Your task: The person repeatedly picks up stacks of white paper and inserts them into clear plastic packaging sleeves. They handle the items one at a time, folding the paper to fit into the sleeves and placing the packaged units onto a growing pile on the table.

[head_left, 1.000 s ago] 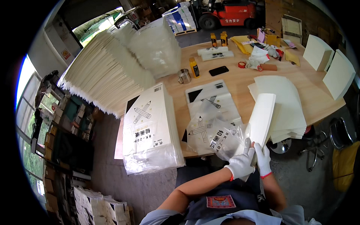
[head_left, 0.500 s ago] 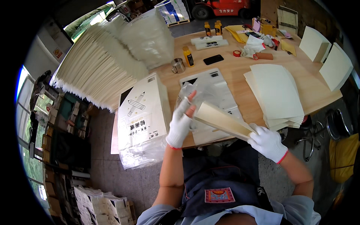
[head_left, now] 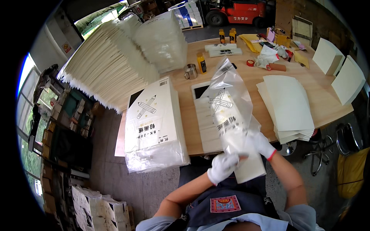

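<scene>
**Handle Lightly, Hold by the Long Edges**

At upper left of the frame, see a tall pile (head_left: 108,61) leaning; below, at centre left, a wrapped stack (head_left: 154,119) with crossed pencils on its face. Toward the middle, flat printed sleeves (head_left: 206,133) on the wooden table (head_left: 323,106). Below centre, note the gloved left hand (head_left: 223,167), fingers bent at the lower end of a printed clear bag (head_left: 227,71); cannot tell whether pinching or merely touching. At frame centre, over the table's near edge: cream paper (head_left: 249,171) partly inside the bag, lower end bare.

Judge the bag light, soft and slippery, easily wrinkled; judge the paper bendy but springy (only modestly heavy, by the look), with corners apt to crease. Best grasped along both long edges near the bare end, never by one corner.

Just right of centre, see the gloved right hand (head_left: 262,144), apparently closed around the bag's right edge, though blurred. Farther right, fanned loose sheets (head_left: 287,102); at far right, standing white blocks (head_left: 348,81).
</scene>
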Motion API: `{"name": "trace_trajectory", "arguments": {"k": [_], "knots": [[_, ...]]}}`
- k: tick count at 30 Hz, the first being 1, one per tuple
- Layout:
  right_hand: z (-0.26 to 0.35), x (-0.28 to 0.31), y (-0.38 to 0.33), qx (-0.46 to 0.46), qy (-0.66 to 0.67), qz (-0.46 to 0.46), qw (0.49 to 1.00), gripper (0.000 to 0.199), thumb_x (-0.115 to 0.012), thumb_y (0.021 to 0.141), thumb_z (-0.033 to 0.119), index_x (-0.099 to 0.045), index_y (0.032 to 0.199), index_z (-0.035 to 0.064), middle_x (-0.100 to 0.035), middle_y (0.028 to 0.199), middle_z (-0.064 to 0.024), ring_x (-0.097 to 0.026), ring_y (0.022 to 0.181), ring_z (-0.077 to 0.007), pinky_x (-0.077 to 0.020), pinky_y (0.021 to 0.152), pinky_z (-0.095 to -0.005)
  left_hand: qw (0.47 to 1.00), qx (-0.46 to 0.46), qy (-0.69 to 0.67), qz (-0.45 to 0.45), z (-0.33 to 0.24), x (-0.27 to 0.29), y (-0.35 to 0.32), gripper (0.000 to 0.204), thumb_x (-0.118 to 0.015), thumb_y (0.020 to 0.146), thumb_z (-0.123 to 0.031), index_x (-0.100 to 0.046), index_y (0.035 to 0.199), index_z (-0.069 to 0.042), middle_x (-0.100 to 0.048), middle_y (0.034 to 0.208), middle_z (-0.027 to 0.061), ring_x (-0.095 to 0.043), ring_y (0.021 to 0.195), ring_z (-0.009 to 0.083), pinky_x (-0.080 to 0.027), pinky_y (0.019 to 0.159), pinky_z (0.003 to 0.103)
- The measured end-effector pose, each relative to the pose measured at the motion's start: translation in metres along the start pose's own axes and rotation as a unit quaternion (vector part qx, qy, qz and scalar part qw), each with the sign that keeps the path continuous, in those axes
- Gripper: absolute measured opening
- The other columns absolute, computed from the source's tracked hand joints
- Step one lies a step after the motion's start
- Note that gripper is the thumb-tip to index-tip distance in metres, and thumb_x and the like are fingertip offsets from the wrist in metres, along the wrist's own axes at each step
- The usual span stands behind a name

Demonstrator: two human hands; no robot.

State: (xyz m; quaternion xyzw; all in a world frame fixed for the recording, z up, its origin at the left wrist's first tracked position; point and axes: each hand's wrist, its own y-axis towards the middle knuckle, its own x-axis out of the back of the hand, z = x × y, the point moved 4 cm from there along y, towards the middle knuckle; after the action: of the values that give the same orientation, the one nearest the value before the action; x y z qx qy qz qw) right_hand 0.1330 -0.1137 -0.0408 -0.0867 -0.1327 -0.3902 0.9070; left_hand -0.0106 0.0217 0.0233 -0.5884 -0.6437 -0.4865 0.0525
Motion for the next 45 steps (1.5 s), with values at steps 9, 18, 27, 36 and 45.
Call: {"name": "trace_trajectory", "arguments": {"k": [9,18,27,36,45], "knots": [[-0.061,-0.08,0.041,0.119,0.327,-0.41,0.843,0.042,-0.043,0.094,0.036,-0.055,0.116,0.0025,-0.055,0.12,-0.0217,-0.058,0.104,-0.0324,-0.0472,0.092,-0.0407,0.99,0.104,-0.092,0.018,0.002,-0.039,0.044,0.036,-0.057,0.074,-0.004,-0.063,0.106,-0.021,-0.066,0.089,0.0095,-0.065,0.073,0.0296,-0.052,0.064,0.04],[0.005,-0.066,-0.097,0.144,-0.373,-0.26,0.879,0.038,-0.07,0.069,0.014,-0.054,0.104,0.0079,-0.055,0.105,-0.0095,-0.052,0.101,-0.0315,-0.0398,0.087,-0.0438,0.985,0.144,-0.036,0.083,0.036,-0.053,-0.051,0.013,-0.062,0.078,-0.009,-0.062,0.091,-0.013,-0.062,0.076,0.0066,-0.062,0.066,0.0297,-0.049,0.056,0.038],[-0.038,-0.03,-0.079,-0.052,-0.505,-0.128,0.852,0.023,-0.052,0.088,0.029,-0.059,0.098,0.0092,-0.061,0.061,-0.012,-0.061,0.055,-0.0308,-0.0481,0.052,-0.0445,0.94,0.271,0.207,-0.027,0.081,0.008,-0.13,0.014,-0.068,0.071,-0.014,-0.061,0.083,-0.011,-0.056,0.08,0.0065,-0.056,0.076,0.0271,-0.044,0.062,0.038],[-0.04,-0.064,-0.174,-0.221,-0.43,0.301,0.822,0.039,-0.042,0.089,0.041,-0.066,0.087,0.0107,-0.067,0.079,-0.0167,-0.067,0.071,-0.034,-0.0517,0.062,-0.0482,0.925,0.35,-0.063,0.13,-0.003,0.022,-0.183,0.018,-0.07,0.065,-0.004,-0.054,0.073,-0.007,-0.057,0.076,0.0091,-0.06,0.07,0.0275,-0.047,0.06,0.036],[-0.019,-0.055,-0.142,-0.176,-0.24,0.289,0.91,0.039,-0.053,0.087,0.041,-0.067,0.102,0.0077,-0.069,0.089,-0.0148,-0.067,0.08,-0.0281,-0.053,0.074,-0.0355,0.972,0.217,-0.002,-0.095,0.031,0.021,-0.147,0.023,-0.062,0.063,0.008,-0.045,0.068,-0.007,-0.044,0.064,0.0117,-0.048,0.056,0.0303,-0.04,0.05,0.037]]}}
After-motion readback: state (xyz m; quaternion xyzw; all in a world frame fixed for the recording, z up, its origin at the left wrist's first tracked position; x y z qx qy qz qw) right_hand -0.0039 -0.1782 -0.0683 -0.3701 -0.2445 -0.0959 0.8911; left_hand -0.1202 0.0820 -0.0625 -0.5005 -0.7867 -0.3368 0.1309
